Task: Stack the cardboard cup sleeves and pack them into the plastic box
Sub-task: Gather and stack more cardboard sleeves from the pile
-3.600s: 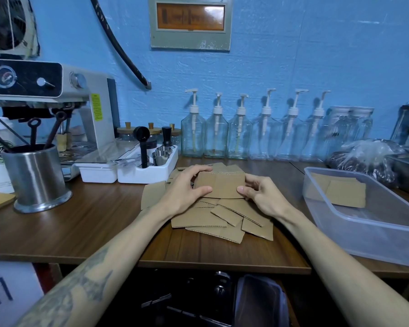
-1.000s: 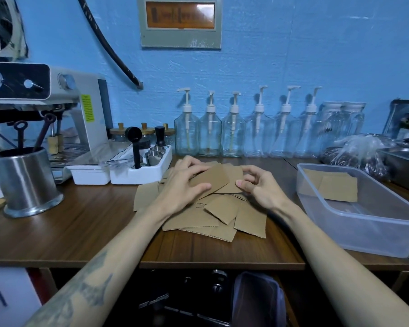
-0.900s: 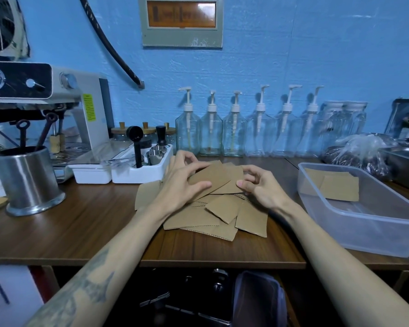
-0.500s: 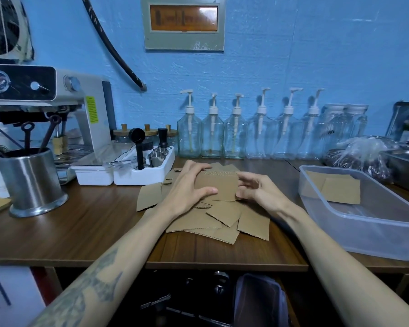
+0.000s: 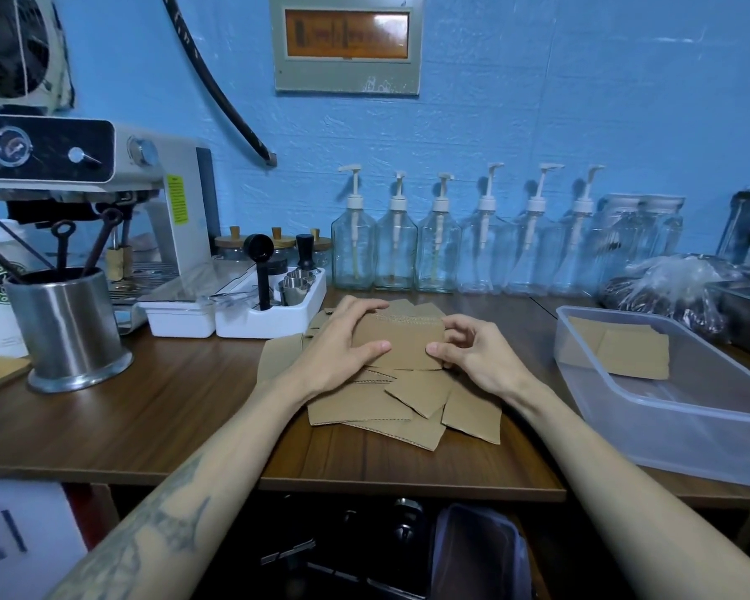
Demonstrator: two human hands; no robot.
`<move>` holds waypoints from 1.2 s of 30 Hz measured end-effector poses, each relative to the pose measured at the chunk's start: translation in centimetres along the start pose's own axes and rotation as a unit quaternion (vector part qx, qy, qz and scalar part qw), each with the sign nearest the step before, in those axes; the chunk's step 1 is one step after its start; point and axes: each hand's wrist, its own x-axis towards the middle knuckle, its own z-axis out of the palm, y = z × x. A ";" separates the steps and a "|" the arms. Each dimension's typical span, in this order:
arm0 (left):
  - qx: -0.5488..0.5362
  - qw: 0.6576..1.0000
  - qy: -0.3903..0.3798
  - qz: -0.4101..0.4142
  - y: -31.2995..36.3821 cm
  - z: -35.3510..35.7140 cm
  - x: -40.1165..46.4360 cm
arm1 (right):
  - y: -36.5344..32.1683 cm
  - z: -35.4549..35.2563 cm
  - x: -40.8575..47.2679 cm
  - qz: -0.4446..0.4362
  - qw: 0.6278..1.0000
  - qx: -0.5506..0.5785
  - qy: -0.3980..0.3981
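Observation:
A loose pile of flat brown cardboard sleeves [image 5: 390,404] lies on the wooden table in front of me. On top of it I hold a small squared stack of sleeves [image 5: 403,339] between both hands. My left hand [image 5: 343,344] grips the stack's left side, fingers over its far edge and thumb on its near edge. My right hand [image 5: 473,352] pinches its right end with curled fingers. The clear plastic box [image 5: 685,430] stands to the right, holding a few sleeves [image 5: 624,352] at its far end.
A white tray with tools [image 5: 273,313] sits just behind the pile, with a row of glass pump bottles [image 5: 442,249] along the blue wall. A steel utensil cup [image 5: 68,331] and espresso machine [image 5: 105,192] stand at the left. Bagged goods [image 5: 667,288] lie behind the box.
The tilted top sleeve has been turned square and lined up with the ones under it. Both hands have closed in on the ends of the small stack.

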 end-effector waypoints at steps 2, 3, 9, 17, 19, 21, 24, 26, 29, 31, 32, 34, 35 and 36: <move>-0.010 1.000 0.003 -0.027 -0.8 -1.4 -0.6 | 0.1 -0.1 0.0 0.000 1.000 -0.002 0.001; -0.010 0.999 0.010 -0.042 -1.5 -2.3 -0.9 | 0.1 -0.1 0.0 0.001 1.000 -0.004 0.004; 0.061 0.987 0.017 -0.146 -5.9 -7.4 -3.2 | 0.1 -0.2 0.0 0.007 1.000 -0.012 0.006; 0.131 0.962 -0.094 -0.221 -6.2 -7.8 -4.1 | 0.3 -0.2 0.0 0.008 1.000 -0.001 0.004; 0.134 0.956 -0.118 -0.233 -6.0 -7.9 -4.3 | 0.4 -0.2 0.1 0.008 1.000 0.003 0.006; 0.143 0.956 -0.123 -0.224 -6.3 -7.9 -4.3 | 0.4 -0.2 0.1 0.009 1.000 -0.002 0.006; 0.130 0.962 -0.101 -0.216 -6.8 -8.1 -4.2 | 0.5 -0.2 0.2 0.011 1.000 -0.002 0.007; 0.070 0.970 -0.072 -0.221 -7.0 -8.3 -4.0 | 0.6 -0.3 0.3 0.010 1.000 -0.001 0.007; -0.077 0.974 -0.001 -0.215 -6.7 -8.6 -3.8 | 0.6 -0.2 0.3 0.012 1.000 0.006 0.008; -0.170 0.961 0.047 -0.214 -6.1 -8.8 -3.7 | 0.5 -0.2 0.2 0.012 1.000 0.006 0.007; -0.201 0.954 0.069 -0.211 -5.6 -8.9 -3.6 | 0.4 -0.2 0.2 0.013 1.000 0.006 0.007; -0.251 0.941 0.112 -0.200 -4.7 -8.8 -3.3 | 0.3 -0.2 0.1 0.012 1.000 0.006 0.008; -0.278 0.930 0.137 -0.196 -4.2 -8.6 -3.0 | 0.3 -0.2 0.1 0.011 1.000 0.006 0.008; -0.310 0.918 0.156 -0.192 -3.6 -8.4 -2.7 | 0.2 -0.2 0.1 0.011 1.000 0.005 0.008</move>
